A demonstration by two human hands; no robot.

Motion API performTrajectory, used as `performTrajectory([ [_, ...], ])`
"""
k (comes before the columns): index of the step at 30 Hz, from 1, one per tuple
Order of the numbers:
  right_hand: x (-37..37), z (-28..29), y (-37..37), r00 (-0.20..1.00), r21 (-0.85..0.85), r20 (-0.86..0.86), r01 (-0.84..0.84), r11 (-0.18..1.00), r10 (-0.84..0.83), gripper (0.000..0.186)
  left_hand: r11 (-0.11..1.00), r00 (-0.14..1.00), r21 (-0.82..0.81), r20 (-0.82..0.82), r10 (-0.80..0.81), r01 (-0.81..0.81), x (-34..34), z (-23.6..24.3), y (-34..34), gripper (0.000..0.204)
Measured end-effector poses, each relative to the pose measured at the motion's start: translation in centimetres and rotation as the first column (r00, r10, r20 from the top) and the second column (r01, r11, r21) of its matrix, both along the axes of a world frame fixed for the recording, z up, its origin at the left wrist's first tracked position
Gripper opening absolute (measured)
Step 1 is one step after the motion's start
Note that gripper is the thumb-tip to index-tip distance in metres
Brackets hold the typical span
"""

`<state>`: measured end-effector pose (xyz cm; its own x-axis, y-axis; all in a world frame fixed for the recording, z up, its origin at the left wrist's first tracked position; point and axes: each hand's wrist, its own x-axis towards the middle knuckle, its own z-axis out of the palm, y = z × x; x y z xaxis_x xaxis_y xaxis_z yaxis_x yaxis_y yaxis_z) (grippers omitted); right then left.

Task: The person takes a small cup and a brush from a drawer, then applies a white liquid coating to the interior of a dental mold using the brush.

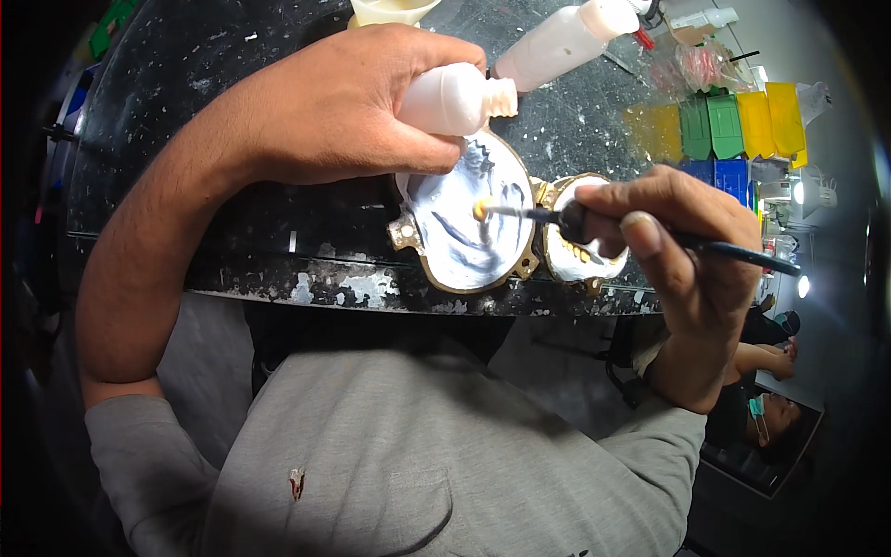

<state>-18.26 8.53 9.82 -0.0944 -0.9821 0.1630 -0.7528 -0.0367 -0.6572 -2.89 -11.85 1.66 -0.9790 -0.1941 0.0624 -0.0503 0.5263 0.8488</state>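
Observation:
My left hand (343, 111) is wrapped round a white plastic bottle (445, 100). The bottle is uncapped and tipped on its side, its threaded neck pointing right. Below it on the black table lies a brass-coloured dental flask half (455, 265), lined with white plaster. My right hand (691, 218) pinches a thin, dark-handled brush (742, 252). Its yellowish tip is at the plaster's middle; I cannot tell whether it touches. Just right, partly behind my right fingers, sits a smaller-looking flask half (580, 267) with a row of yellowish teeth set in white plaster.
A second white bottle (561, 48) lies or leans behind my left hand, near a pale cup (394, 11). Green bins (710, 128), yellow bins (772, 123) and a blue bin (731, 178) stand at the right. The worn table edge (371, 292) runs before me. Another person (742, 399) is at far right.

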Motion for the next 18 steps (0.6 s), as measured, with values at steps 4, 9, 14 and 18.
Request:
performTrajectory([
  [4, -0.5, -0.5, -0.5, 0.99, -0.071, -0.06, -0.128, 0.989, 0.124, 0.035, 1.0, 1.0, -0.007, -0.005, -0.007, 0.007, 0.1, -0.3, -0.3, 0.055],
  [9, 0.7, -0.2, -1.1, 0.983, -0.063, -0.146, -0.122, 0.991, 0.112, 0.027, 0.999, 1.0, 0.032, 0.018, 0.006, -0.006, 0.2, 0.2, -0.1, 0.055],
  [14, -0.1, -0.6, -1.5, 0.945, -0.035, -0.128, -0.307, 0.951, 0.3, 0.028, 0.995, 0.998, 0.097, 0.07, -0.004, -0.003, 0.1, 0.3, -0.2, 0.058],
  [18, 0.3, -0.8, -1.6, 0.98, -0.057, 0.063, -0.187, 0.981, 0.19, 0.031, 0.999, 0.998, 0.051, 0.062, -0.009, 0.006, 0.1, 0.3, -0.2, 0.059],
])
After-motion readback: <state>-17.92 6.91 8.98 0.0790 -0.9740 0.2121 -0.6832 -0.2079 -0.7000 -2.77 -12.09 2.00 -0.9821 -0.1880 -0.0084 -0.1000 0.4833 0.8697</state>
